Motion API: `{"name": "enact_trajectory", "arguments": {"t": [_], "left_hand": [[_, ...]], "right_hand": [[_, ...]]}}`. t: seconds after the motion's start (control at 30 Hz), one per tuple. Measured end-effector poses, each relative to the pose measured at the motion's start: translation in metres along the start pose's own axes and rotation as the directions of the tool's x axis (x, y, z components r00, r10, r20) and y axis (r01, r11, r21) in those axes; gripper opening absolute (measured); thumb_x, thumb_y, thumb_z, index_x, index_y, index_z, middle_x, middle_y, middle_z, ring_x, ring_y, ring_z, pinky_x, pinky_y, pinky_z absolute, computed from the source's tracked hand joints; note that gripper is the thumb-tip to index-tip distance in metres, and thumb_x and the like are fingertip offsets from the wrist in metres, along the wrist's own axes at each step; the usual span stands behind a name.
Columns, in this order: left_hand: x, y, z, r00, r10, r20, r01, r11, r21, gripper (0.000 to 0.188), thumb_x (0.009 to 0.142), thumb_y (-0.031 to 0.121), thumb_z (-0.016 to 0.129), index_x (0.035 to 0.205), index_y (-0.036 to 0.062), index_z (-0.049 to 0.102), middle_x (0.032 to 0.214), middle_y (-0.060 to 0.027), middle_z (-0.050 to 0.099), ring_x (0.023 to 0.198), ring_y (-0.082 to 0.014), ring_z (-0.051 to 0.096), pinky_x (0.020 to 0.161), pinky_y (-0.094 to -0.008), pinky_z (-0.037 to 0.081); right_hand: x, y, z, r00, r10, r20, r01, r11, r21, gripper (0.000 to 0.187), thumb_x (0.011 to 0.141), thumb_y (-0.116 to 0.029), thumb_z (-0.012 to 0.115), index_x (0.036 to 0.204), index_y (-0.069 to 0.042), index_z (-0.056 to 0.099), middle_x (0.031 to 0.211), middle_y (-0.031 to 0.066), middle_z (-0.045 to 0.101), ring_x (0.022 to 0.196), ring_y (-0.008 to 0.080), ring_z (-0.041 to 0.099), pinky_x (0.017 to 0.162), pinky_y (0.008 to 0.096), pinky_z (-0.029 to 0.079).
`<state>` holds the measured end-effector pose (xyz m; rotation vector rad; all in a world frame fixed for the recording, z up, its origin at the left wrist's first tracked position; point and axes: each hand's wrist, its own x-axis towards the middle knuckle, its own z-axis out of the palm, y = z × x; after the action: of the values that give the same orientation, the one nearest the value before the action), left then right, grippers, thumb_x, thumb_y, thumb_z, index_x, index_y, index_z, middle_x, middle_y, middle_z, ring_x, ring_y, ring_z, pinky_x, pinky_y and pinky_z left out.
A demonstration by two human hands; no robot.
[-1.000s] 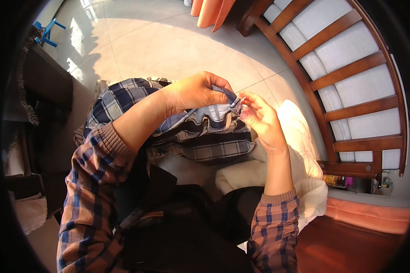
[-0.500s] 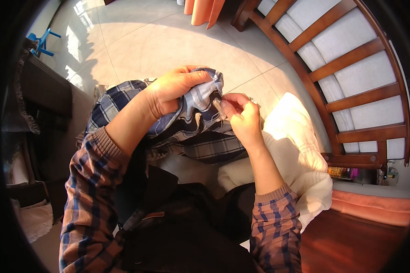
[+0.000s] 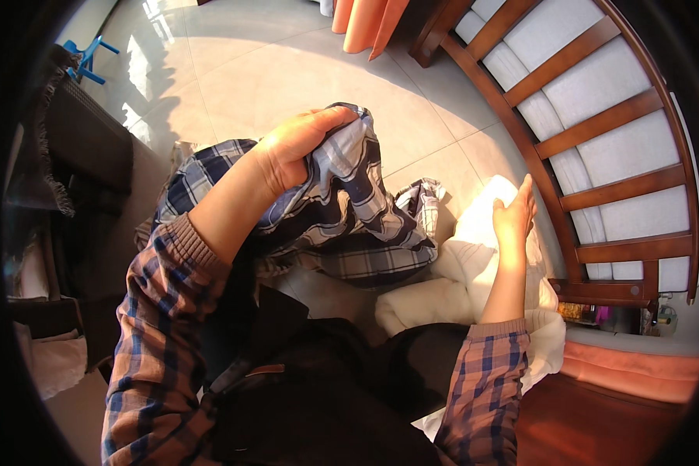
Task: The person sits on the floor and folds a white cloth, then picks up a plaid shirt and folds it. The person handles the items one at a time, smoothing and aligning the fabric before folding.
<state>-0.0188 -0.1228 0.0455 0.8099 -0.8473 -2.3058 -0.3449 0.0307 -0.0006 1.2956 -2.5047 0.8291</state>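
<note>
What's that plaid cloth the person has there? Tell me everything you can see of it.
The plaid cloth is checked in navy, near-black, white and beige, with a paler bluish-white area near the grip. It looks soft, thin and woven. It lies crumpled in deep folds in front of the person, above the tiled floor. The left hand pinches a raised part near its far edge; the right hand is off it. What supports it underneath is hidden.

Navy-and-white plaid cloth point(image 3: 363, 203), partly hidden
The bare left hand point(image 3: 293, 147) covers part of it; the top edge cuts off the hanging orange fabric curtain point(image 3: 363, 27); small objects point(image 3: 664, 317) near the brown slatted wooden frame point(image 3: 623, 187) are too small to identify.
</note>
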Motion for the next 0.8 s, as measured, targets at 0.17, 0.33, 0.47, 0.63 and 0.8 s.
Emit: {"name": "enact_trajectory", "arguments": {"t": [0.17,0.33,0.47,0.63,0.8], "left_hand": [[-0.014,-0.005,0.000,0.999,-0.023,0.046,0.016,0.989,0.147,0.017,0.084,0.015,0.054,0.089,-0.0008,0.058,0.079,-0.0098,0.062,0.066,-0.0169,0.060,0.058,-0.0292,0.052],[-0.009,-0.009,0.007,0.976,-0.025,0.216,-0.135,0.706,0.695,0.015,0.082,0.008,0.057,0.094,-0.0015,0.058,0.080,-0.0041,0.061,0.074,-0.0086,0.054,0.069,-0.0206,0.045],[0.005,-0.009,-0.020,0.978,-0.015,0.208,-0.146,0.661,0.736,0.013,0.084,0.010,0.056,0.091,-0.0011,0.058,0.079,0.0009,0.057,0.074,-0.0064,0.050,0.070,-0.0201,0.042],[0.006,-0.017,-0.015,0.968,-0.034,0.250,-0.101,0.856,0.507,0.011,0.087,0.014,0.056,0.086,0.0034,0.058,0.077,0.0059,0.052,0.075,-0.0031,0.046,0.073,-0.0165,0.037],[-0.007,-0.024,0.002,0.905,-0.107,0.412,-0.103,0.884,0.456,0.010,0.087,0.013,0.055,0.087,0.0035,0.057,0.080,0.0048,0.054,0.078,-0.0034,0.048,0.074,-0.0176,0.040]], "right_hand": [[-0.040,-0.141,-0.002,0.876,-0.363,0.318,0.003,0.663,0.749,0.068,0.075,-0.011,0.065,0.132,-0.003,0.029,0.125,0.0191,0.045,0.121,0.0280,0.039,0.097,0.0373,0.033],[-0.046,-0.152,0.005,0.818,-0.225,0.529,-0.470,0.269,0.841,0.019,0.087,-0.016,0.055,0.095,0.001,0.055,0.087,0.0038,0.055,0.077,0.0103,0.052,0.071,0.0227,0.043],[-0.022,-0.123,-0.013,0.882,0.078,0.465,-0.472,0.161,0.867,0.016,0.090,-0.017,0.050,0.083,-0.003,0.056,0.069,-0.0020,0.046,0.064,0.0058,0.044,0.052,0.0209,0.038],[-0.024,-0.112,-0.017,0.881,-0.067,0.469,-0.387,0.469,0.794,0.030,0.086,-0.028,0.058,0.096,0.001,0.056,0.084,0.0029,0.052,0.076,0.0093,0.047,0.068,0.0232,0.042],[-0.047,-0.142,-0.015,0.602,-0.467,0.647,-0.437,0.485,0.757,0.066,0.073,-0.030,0.072,0.124,0.001,0.042,0.102,0.0100,0.056,0.094,0.0160,0.052,0.086,0.0278,0.040]]}}
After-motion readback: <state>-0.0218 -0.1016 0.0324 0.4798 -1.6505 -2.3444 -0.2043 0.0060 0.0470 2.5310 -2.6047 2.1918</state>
